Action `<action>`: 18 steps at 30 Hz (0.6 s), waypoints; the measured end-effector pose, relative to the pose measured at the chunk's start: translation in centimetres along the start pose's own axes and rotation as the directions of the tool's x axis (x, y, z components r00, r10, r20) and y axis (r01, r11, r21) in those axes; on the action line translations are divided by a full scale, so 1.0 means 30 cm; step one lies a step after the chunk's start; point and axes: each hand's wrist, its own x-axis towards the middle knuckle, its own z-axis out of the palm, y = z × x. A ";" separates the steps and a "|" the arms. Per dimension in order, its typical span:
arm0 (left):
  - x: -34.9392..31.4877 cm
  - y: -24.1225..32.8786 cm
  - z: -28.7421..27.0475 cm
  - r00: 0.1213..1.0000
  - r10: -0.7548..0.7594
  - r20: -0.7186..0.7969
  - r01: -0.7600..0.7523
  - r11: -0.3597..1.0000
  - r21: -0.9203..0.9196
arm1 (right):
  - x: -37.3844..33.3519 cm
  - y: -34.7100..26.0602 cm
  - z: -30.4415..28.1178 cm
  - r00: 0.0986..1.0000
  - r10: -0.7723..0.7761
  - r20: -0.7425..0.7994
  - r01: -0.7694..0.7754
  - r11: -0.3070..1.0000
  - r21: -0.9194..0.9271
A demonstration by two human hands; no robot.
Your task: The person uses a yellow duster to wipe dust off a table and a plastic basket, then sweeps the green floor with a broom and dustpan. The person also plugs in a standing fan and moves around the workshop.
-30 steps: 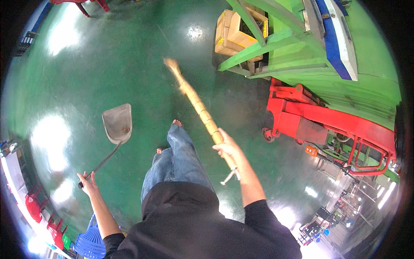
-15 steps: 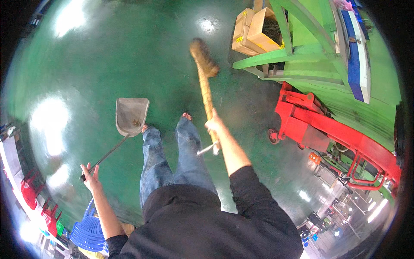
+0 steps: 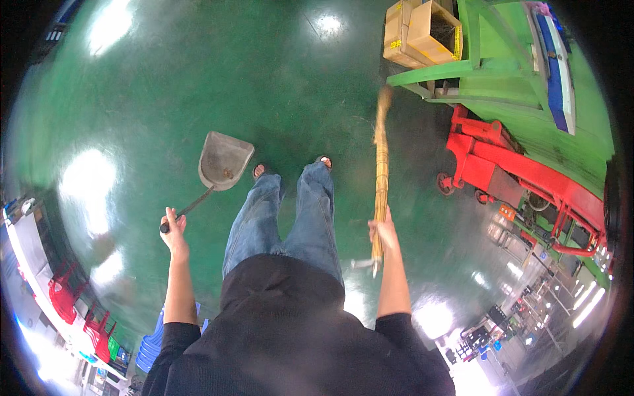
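Note:
My left hand (image 3: pixel 174 231) is closed round the black end of a long-handled dustpan. The grey pan of this dustpan (image 3: pixel 216 155) is at floor level, left of my feet, with a small bit of brownish debris (image 3: pixel 228 173) in it. On the other side, my right hand (image 3: pixel 383 232) grips a straw broom (image 3: pixel 382 155) by its yellowish shaft. The broom points away from me, its brush end near the foot of a green frame. A pale cord or loop hangs at the broom's near end, below my right hand.
Cardboard boxes (image 3: pixel 422 36) stand at the far right beside a green metal frame (image 3: pixel 489 79). A red wheeled jack-like machine (image 3: pixel 508 165) lies along the right. Red chairs (image 3: pixel 63 297) and stacked blue plastic chairs (image 3: pixel 150 343) are at the lower left. The floor (image 3: pixel 277 79) is glossy green.
The broom has swung to the right with my right hand, which is now lower and nearer my side. The dustpan and my left hand have shifted right, and the left fingers have closed round the handle.

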 end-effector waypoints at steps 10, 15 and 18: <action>0.086 -0.003 -0.099 1.000 -0.004 -0.002 0.004 0.997 0.083 | 0.101 -0.058 0.740 0.925 0.014 0.380 -0.051 0.995 0.087; 0.112 0.001 -0.117 1.000 -0.008 0.011 0.007 0.997 0.074 | -0.010 -0.180 0.844 0.863 -0.190 0.467 -0.013 0.918 0.397; 0.132 0.000 -0.134 1.000 -0.026 -0.008 0.027 0.998 0.051 | -0.116 -0.213 0.740 0.929 -0.115 0.351 0.011 0.959 0.285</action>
